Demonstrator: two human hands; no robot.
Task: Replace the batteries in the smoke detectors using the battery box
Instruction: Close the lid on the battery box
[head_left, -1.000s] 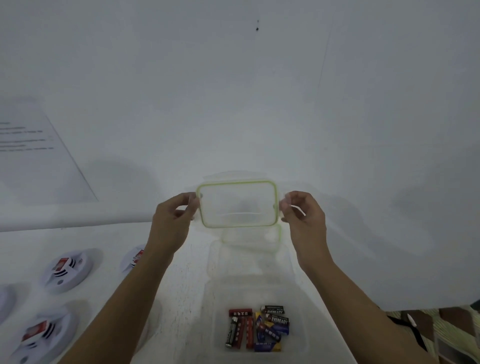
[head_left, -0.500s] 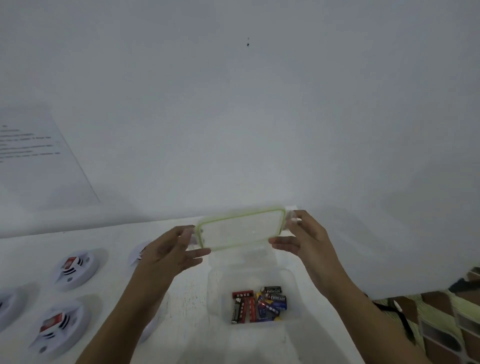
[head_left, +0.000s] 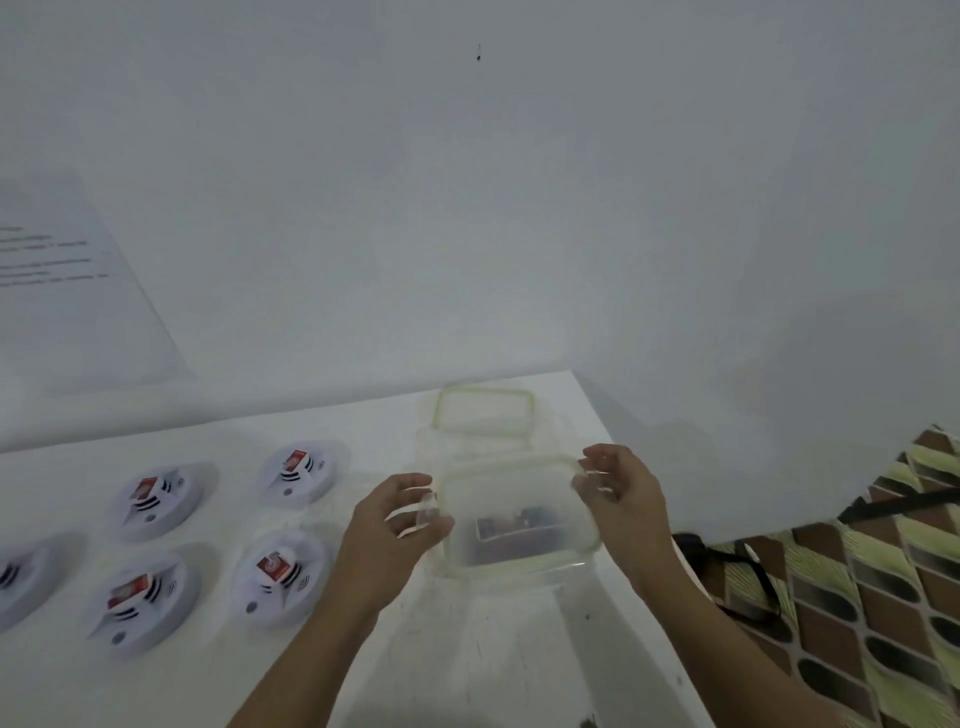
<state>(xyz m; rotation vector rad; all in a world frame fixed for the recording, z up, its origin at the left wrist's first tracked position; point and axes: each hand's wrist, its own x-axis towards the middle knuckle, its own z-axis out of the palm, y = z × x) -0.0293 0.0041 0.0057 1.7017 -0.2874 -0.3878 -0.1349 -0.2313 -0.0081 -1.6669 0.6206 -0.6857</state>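
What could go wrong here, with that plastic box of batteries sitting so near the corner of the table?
1. The box sits by the table's right edge; a nudge from the right hand might tip it off.
2. The lid lies flat behind the box, near the far corner, and could slide off unnoticed.
3. The batteries look mixed, so a wrong one might get picked for a smoke detector.

Left hand (head_left: 400, 512), right hand (head_left: 621, 493) half-curled.
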